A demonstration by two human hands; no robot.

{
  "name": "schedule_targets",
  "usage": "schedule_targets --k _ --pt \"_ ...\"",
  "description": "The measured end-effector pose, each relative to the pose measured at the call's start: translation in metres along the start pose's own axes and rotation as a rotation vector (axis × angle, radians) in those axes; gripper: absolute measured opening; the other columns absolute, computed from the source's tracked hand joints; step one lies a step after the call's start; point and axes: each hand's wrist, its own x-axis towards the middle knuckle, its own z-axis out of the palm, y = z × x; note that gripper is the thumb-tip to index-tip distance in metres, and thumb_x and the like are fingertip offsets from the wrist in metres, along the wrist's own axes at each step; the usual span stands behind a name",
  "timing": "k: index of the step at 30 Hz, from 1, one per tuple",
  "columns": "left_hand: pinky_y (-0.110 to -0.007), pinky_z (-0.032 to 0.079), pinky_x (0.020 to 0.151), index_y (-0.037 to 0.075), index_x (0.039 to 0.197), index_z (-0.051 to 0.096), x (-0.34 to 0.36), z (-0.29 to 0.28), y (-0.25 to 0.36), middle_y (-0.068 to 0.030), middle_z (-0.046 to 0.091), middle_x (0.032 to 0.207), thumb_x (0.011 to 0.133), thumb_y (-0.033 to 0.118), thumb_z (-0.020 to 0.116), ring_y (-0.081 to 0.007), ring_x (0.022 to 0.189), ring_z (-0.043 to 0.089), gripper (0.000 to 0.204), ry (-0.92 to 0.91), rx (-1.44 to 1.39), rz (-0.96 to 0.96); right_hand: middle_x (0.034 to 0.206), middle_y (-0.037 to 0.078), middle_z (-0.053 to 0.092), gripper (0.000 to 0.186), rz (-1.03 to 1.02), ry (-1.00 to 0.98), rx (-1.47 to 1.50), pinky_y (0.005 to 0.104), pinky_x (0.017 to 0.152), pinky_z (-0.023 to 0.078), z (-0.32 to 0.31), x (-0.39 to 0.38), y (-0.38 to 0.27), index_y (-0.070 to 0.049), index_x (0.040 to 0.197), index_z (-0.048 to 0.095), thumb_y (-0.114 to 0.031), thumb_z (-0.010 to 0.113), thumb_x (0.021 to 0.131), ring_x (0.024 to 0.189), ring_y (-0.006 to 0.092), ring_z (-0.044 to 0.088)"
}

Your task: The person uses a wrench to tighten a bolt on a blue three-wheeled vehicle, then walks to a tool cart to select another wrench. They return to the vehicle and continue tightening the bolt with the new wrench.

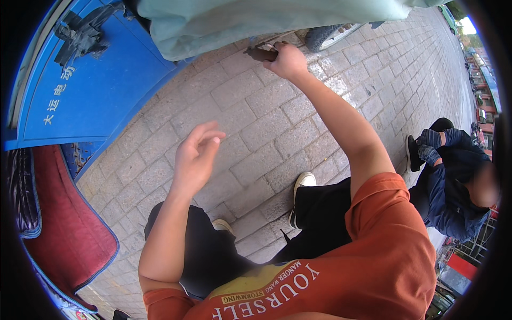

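My right hand [286, 60] is closed round a dark brown grip [261, 54] with a small metal part, just below the pale green fabric cover [240, 18] at the top; what the grip belongs to is hidden. My left hand [197, 157] is in mid-air over the paving, fingers loosely curled and apart, holding nothing. A wheel [322, 40] with a black tyre shows under the cover, right of my right hand.
A blue vehicle body [90, 101] with black tape stands at left, a red padded mat [64, 218] hanging below it. A person [448, 186] in dark clothes and gloves crouches close at right. Grey brick paving [256, 133] stretches to a street lined with vehicles.
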Motion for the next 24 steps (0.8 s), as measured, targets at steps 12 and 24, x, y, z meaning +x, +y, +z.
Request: schedule_targets --k 12,24 --pt "-0.028 0.046 0.086 0.000 0.126 0.054 0.002 0.004 0.000 -0.0094 0.067 0.107 0.093 0.016 0.058 -0.0139 0.098 0.060 0.036 0.013 -0.013 -0.005 0.102 0.015 0.065 0.048 0.042 -0.028 0.006 0.0406 0.083 0.053 -0.002 -0.004 -0.005 -0.003 0.099 0.066 -0.038 0.074 0.068 0.098 0.0314 0.063" --pt "-0.031 0.042 0.096 0.001 0.121 0.058 0.001 0.002 0.000 -0.0095 0.065 0.106 0.094 0.019 0.059 -0.0155 0.107 0.058 0.032 -0.025 -0.023 -0.084 0.101 0.016 0.061 0.043 -0.048 0.153 -0.025 0.0427 0.081 0.053 0.011 -0.011 0.006 -0.001 0.096 0.060 -0.033 0.071 0.069 0.098 0.0334 0.061"
